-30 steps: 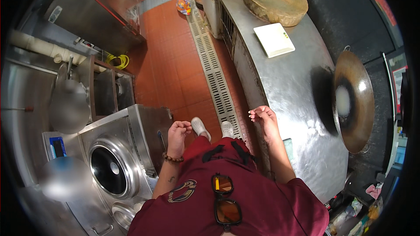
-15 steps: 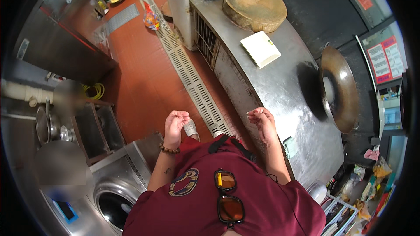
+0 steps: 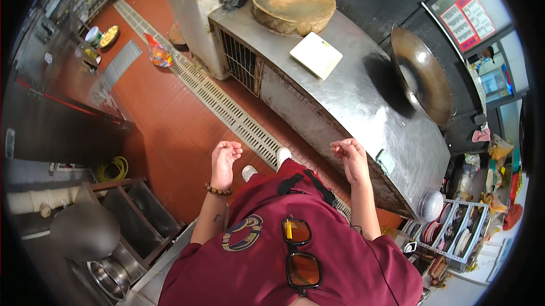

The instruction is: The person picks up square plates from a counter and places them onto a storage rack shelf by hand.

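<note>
My left hand (image 3: 226,161) is raised in front of me, empty, its fingers loosely bent; a beaded bracelet (image 3: 219,190) circles that wrist. Level with it, my right hand (image 3: 353,159) also holds nothing, its fingers half curled. It is nearest the edge of the steel counter (image 3: 372,107) on my right, apart from it. On that counter a pale green cloth (image 3: 385,161) lies near the edge. Farther along are a flat white device (image 3: 316,55) and a thick round chopping block (image 3: 295,2). A large wok (image 3: 423,73) leans up at the counter's far side.
A slotted drain cover (image 3: 221,104) crosses the red floor. A colourful plastic bag (image 3: 159,53) sits beside it. To the left stand a metal rack (image 3: 136,209), steel pots (image 3: 110,277) and a coiled yellow hose (image 3: 113,170). A dish rack (image 3: 462,238) stands at the right.
My view has turned and moved forward; the counter and wok sit farther left in it, and the dish rack shows more fully. One shoe has stepped ahead. Both hands stay raised and empty.
</note>
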Motion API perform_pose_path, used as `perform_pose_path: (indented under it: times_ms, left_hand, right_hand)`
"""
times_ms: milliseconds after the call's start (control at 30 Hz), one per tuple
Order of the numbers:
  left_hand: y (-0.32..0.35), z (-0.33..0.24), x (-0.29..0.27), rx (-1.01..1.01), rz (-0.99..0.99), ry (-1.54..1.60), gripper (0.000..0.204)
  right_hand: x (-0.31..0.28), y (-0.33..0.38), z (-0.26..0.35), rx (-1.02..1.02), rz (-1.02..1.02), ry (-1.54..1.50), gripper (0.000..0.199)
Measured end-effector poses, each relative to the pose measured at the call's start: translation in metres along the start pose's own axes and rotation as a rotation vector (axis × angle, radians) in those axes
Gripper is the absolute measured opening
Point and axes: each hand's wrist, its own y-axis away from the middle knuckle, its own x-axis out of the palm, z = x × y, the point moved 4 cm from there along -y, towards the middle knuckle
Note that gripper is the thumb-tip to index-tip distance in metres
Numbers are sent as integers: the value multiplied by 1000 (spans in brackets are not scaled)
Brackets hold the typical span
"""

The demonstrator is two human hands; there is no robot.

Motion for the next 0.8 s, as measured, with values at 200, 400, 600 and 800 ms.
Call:
perform_pose_path:
  times_ms: [200, 400, 600, 800]
  left_hand:
    - [-23, 2, -2, -27, 31, -73, 6]
    - [-35, -4, -7, -2, -1, -66, 6]
    - [-59, -9, -2, -6, -73, -135, 7]
    - [-109, -17, 49, -46, -31, -237, 6]
  right_hand:
    - [9, -8, -5, 7, -42, -32, 5]
    - [34, -47, 2, 68, 7, -11, 6]
    - [58, -102, 20, 99, 79, -21, 8]
    - [42, -152, 26, 114, 111, -97, 8]
